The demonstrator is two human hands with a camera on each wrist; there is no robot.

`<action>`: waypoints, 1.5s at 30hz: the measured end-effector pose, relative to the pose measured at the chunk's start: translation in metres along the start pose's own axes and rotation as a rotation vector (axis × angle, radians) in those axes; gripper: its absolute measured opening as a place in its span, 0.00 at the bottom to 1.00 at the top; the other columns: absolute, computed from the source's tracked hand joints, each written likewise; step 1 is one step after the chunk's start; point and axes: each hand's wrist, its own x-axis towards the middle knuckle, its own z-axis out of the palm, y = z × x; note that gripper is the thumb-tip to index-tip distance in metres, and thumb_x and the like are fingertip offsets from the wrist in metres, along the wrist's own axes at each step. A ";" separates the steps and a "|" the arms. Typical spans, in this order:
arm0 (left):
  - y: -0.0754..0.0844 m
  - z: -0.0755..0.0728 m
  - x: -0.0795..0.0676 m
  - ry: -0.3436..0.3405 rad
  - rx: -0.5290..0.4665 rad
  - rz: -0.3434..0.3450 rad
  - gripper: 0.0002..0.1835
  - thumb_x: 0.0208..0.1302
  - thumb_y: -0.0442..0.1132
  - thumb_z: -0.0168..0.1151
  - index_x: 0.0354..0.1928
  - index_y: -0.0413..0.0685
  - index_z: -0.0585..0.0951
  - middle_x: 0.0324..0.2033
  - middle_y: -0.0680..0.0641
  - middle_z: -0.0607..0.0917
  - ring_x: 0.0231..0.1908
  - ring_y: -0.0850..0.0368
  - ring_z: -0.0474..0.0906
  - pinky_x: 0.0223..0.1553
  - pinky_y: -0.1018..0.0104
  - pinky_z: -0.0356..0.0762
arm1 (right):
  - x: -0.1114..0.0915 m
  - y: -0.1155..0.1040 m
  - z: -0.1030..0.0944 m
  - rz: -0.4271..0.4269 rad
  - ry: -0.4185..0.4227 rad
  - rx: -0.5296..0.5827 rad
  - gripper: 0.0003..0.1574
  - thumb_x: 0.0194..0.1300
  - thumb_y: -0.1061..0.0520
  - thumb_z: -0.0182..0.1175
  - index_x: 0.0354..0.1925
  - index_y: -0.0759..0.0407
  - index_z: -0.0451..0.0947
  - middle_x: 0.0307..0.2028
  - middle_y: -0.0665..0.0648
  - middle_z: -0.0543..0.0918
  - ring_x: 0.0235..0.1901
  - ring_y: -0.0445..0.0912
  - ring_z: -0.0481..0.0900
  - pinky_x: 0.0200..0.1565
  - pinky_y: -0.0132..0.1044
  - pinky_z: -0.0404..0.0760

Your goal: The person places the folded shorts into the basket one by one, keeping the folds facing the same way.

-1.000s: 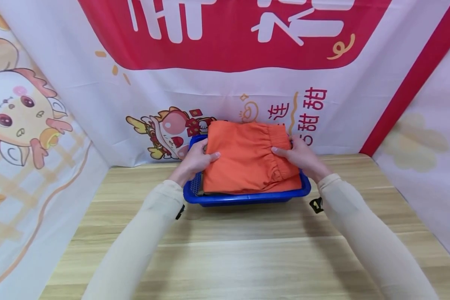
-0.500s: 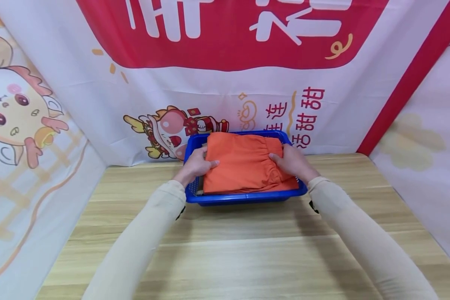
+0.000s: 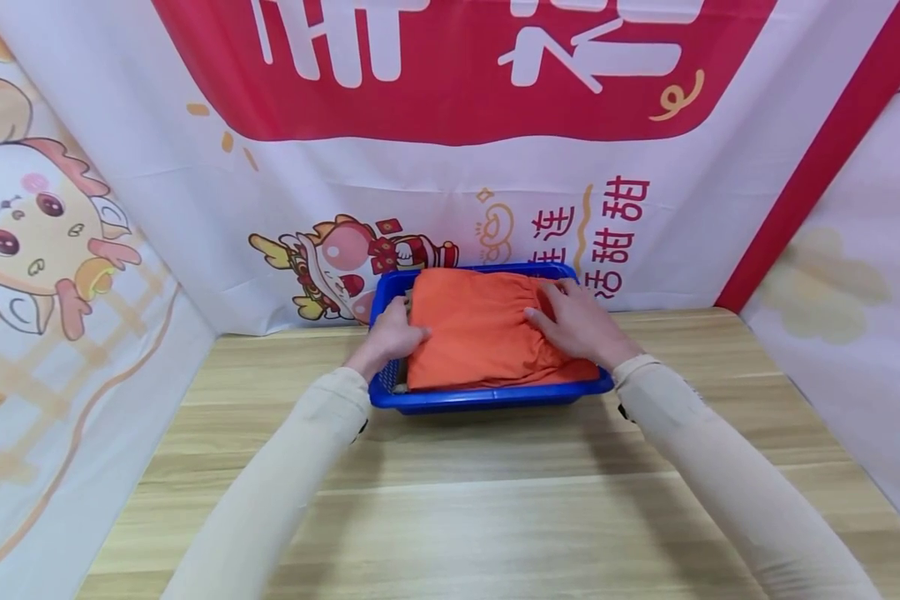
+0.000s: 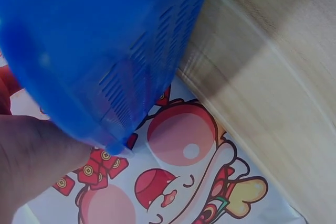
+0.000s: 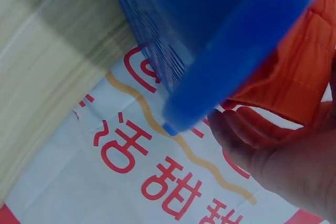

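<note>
Orange pants (image 3: 472, 325) with a gathered elastic waistband lie folded in a blue plastic basket (image 3: 487, 396). My left hand (image 3: 393, 333) holds their left edge, thumb on top, its other fingers mostly hidden between cloth and basket wall. My right hand (image 3: 581, 325) rests over the waistband side with thumb and fingers apart. In the right wrist view, the right hand's fingers (image 5: 247, 129) are loosely bent beside the orange cloth (image 5: 294, 77), with a gap showing between. The left wrist view shows part of the left hand (image 4: 37, 156) at the basket rim (image 4: 68, 114).
The basket stands on a light wood-grain table (image 3: 480, 508), close to the back wall. A white printed cloth (image 3: 390, 183) with a red panel and cartoon figures hangs behind. Similar printed cloths cover the left side (image 3: 67, 400) and right side (image 3: 855, 358).
Both hands lowered the orange pants into the basket, and their back edge sank below the far rim. My right hand then loosened and moved slightly inward over the waistband.
</note>
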 end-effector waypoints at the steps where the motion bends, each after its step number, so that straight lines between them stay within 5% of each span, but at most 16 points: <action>1: 0.000 0.001 0.000 0.006 0.028 0.002 0.40 0.71 0.36 0.62 0.77 0.37 0.51 0.71 0.35 0.66 0.66 0.42 0.66 0.70 0.46 0.63 | 0.000 0.000 0.001 -0.011 -0.012 0.000 0.41 0.77 0.39 0.51 0.76 0.62 0.60 0.70 0.72 0.63 0.68 0.67 0.63 0.68 0.64 0.62; 7: -0.003 0.007 0.000 0.054 0.177 0.044 0.41 0.71 0.37 0.61 0.77 0.39 0.51 0.68 0.33 0.70 0.64 0.39 0.70 0.68 0.44 0.66 | -0.002 0.006 0.009 -0.034 -0.054 -0.016 0.42 0.80 0.38 0.45 0.76 0.65 0.59 0.73 0.72 0.59 0.70 0.68 0.60 0.70 0.63 0.59; 13: -0.004 0.012 0.001 0.136 0.473 0.245 0.47 0.69 0.53 0.64 0.79 0.44 0.51 0.70 0.33 0.60 0.67 0.35 0.61 0.68 0.39 0.64 | -0.004 0.007 0.005 -0.097 -0.100 -0.020 0.48 0.77 0.32 0.46 0.77 0.64 0.56 0.75 0.71 0.55 0.74 0.67 0.51 0.72 0.63 0.52; 18: 0.003 0.013 0.004 0.015 0.716 0.387 0.60 0.58 0.76 0.60 0.81 0.49 0.51 0.79 0.39 0.49 0.77 0.37 0.42 0.74 0.38 0.48 | -0.004 0.008 -0.005 -0.110 -0.253 -0.058 0.66 0.62 0.17 0.51 0.82 0.52 0.46 0.80 0.63 0.42 0.78 0.62 0.33 0.72 0.68 0.40; 22: 0.010 0.015 0.006 -0.112 0.845 0.363 0.69 0.48 0.84 0.57 0.82 0.50 0.43 0.80 0.41 0.40 0.78 0.40 0.29 0.75 0.40 0.34 | -0.005 0.009 -0.006 -0.109 -0.357 -0.118 0.77 0.51 0.11 0.54 0.82 0.46 0.37 0.81 0.60 0.33 0.78 0.60 0.27 0.71 0.69 0.33; 27: 0.013 0.020 0.008 -0.134 0.952 0.320 0.74 0.43 0.87 0.57 0.82 0.49 0.41 0.80 0.41 0.37 0.78 0.40 0.28 0.76 0.41 0.32 | -0.006 0.011 0.006 -0.129 -0.363 -0.185 0.80 0.49 0.10 0.53 0.82 0.46 0.32 0.80 0.62 0.31 0.78 0.62 0.29 0.70 0.69 0.28; 38: 0.008 0.028 0.009 -0.175 0.950 0.249 0.75 0.44 0.85 0.59 0.81 0.46 0.40 0.80 0.40 0.37 0.78 0.40 0.32 0.76 0.41 0.35 | -0.008 0.016 0.022 -0.151 -0.322 -0.233 0.80 0.48 0.09 0.52 0.82 0.48 0.34 0.80 0.63 0.34 0.78 0.61 0.33 0.73 0.65 0.32; 45: 0.004 0.029 0.010 -0.181 0.953 0.265 0.74 0.46 0.85 0.57 0.81 0.45 0.41 0.80 0.39 0.38 0.78 0.40 0.33 0.76 0.41 0.37 | -0.009 0.019 0.024 -0.175 -0.281 -0.216 0.81 0.48 0.10 0.54 0.82 0.51 0.38 0.80 0.65 0.37 0.78 0.63 0.35 0.75 0.61 0.37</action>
